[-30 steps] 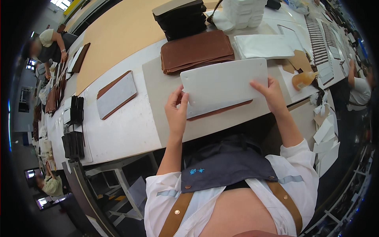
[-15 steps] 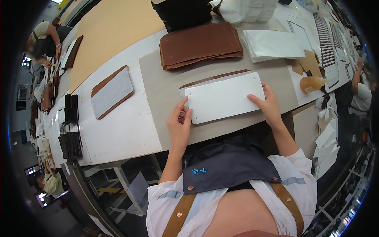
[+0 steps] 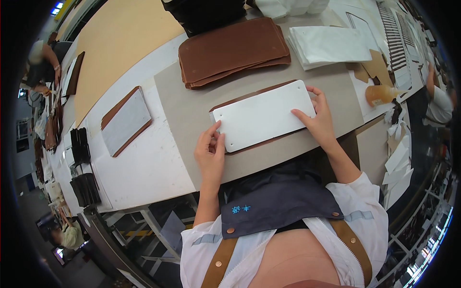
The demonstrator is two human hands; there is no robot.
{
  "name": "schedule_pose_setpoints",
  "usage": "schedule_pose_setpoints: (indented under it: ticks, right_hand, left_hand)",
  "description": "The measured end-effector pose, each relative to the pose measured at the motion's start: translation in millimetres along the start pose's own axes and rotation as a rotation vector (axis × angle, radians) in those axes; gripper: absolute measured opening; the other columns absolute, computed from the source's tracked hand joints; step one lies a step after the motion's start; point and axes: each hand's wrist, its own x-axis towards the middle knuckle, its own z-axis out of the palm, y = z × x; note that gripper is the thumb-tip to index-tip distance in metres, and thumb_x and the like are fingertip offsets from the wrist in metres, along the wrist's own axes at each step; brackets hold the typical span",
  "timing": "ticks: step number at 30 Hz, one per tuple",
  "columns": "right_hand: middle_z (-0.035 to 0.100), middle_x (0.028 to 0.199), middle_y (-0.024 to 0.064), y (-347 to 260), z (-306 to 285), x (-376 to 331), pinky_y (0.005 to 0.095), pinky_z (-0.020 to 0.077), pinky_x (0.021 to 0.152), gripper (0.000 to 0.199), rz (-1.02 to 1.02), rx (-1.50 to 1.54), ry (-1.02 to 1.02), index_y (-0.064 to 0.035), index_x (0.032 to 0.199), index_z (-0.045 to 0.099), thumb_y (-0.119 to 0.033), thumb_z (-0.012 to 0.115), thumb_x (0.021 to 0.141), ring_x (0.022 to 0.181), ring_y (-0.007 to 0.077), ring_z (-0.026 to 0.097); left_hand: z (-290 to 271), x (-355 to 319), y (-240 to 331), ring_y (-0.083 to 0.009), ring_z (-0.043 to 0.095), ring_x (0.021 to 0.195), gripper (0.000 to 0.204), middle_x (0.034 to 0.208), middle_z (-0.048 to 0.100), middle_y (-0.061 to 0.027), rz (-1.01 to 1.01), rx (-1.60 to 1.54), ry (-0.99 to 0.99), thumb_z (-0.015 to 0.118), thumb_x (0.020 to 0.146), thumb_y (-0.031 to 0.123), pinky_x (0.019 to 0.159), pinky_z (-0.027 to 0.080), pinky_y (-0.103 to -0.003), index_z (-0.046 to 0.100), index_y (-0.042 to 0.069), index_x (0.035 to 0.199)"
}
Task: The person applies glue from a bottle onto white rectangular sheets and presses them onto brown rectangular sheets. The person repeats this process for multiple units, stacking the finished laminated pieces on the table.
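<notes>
A white rectangular panel [image 3: 264, 117] with rounded corners and small corner holes lies over a brown leather piece [image 3: 269, 90], whose edges show along the far and near sides. My left hand [image 3: 210, 151] has its thumb and index finger at the panel's left short edge, the other fingers curled. At the opposite end, my right hand [image 3: 321, 120] grips the panel, thumb on top and fingers round the right edge. Beyond it rests a stack of brown leather pieces [image 3: 230, 50]. To the left lies another brown piece with a grey sheet [image 3: 127, 122] on it.
A grey mat [image 3: 175, 105] covers the table under the work. White sheets [image 3: 329, 45] are stacked at the far right, near a yellowish squeeze bottle [image 3: 379, 95]. A black stack [image 3: 206, 14] stands at the back; black strips [image 3: 85, 189] lie left. Other people work at both sides.
Both hands have moved the white panel away from me and onto the brown piece, so brown now shows along its near edge too. The whole view has shifted slightly.
</notes>
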Motion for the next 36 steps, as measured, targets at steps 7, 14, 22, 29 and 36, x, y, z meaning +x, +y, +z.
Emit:
schedule_pose_setpoints:
  ticks: [7, 14, 22, 29, 36]
  right_hand:
    - [0.074, 0.096, 0.0201, -1, 1, 0, 0.0305, 0.0547, 0.079, 0.065, 0.010, 0.007, -0.007, 0.0026, 0.136, 0.040, -0.004, 0.077, 0.082, 0.089, 0.0205, 0.072]
    - [0.074, 0.095, 0.0166, 8, 2, 0, 0.0334, 0.0486, 0.089, 0.070, 0.046, -0.035, 0.005, -0.0025, 0.140, 0.040, -0.007, 0.078, 0.081, 0.093, 0.0210, 0.069]
    - [0.073, 0.094, 0.0075, 10, 0, -1, 0.0378, 0.0299, 0.104, 0.073, 0.080, -0.093, 0.003, -0.0104, 0.144, 0.042, -0.013, 0.079, 0.081, 0.100, 0.0188, 0.055]
    - [0.070, 0.092, 0.0052, 3, -5, 0, 0.0380, 0.0304, 0.097, 0.071, 0.048, -0.343, -0.002, -0.0121, 0.143, 0.045, -0.021, 0.080, 0.082, 0.094, 0.0189, 0.052]
    - [0.062, 0.083, 0.0007, -3, -15, 1, 0.0373, 0.0313, 0.091, 0.049, -0.212, -0.670, 0.111, -0.0098, 0.129, 0.061, -0.022, 0.077, 0.084, 0.086, 0.0172, 0.054]
  left_hand:
    - [0, 3, 1, -0.0041, 0.044, 0.066, 0.031, 0.087, 0.053, 0.0012, -0.003, 0.017, -0.012, 0.065, 0.091, 0.000, 0.060, 0.039, -0.019, 0.070, 0.003, 0.122]
    - [0, 3, 3, -0.0044, 0.043, 0.065, 0.031, 0.086, 0.052, 0.0010, -0.003, 0.052, -0.023, 0.065, 0.091, -0.001, 0.058, 0.039, -0.020, 0.069, 0.003, 0.122]
    - [-2, 5, 2, -0.0050, 0.043, 0.064, 0.032, 0.084, 0.052, 0.0007, 0.002, 0.091, -0.042, 0.065, 0.091, -0.001, 0.058, 0.039, -0.020, 0.069, 0.003, 0.122]
    - [-2, 5, 2, -0.0051, 0.043, 0.064, 0.031, 0.084, 0.052, 0.0006, -0.013, 0.091, -0.042, 0.065, 0.091, -0.001, 0.058, 0.039, -0.020, 0.069, 0.003, 0.122]
    - [-1, 5, 4, -0.0053, 0.043, 0.065, 0.031, 0.085, 0.052, 0.0011, -0.028, 0.104, -0.046, 0.064, 0.091, -0.001, 0.059, 0.040, -0.020, 0.070, 0.003, 0.121]
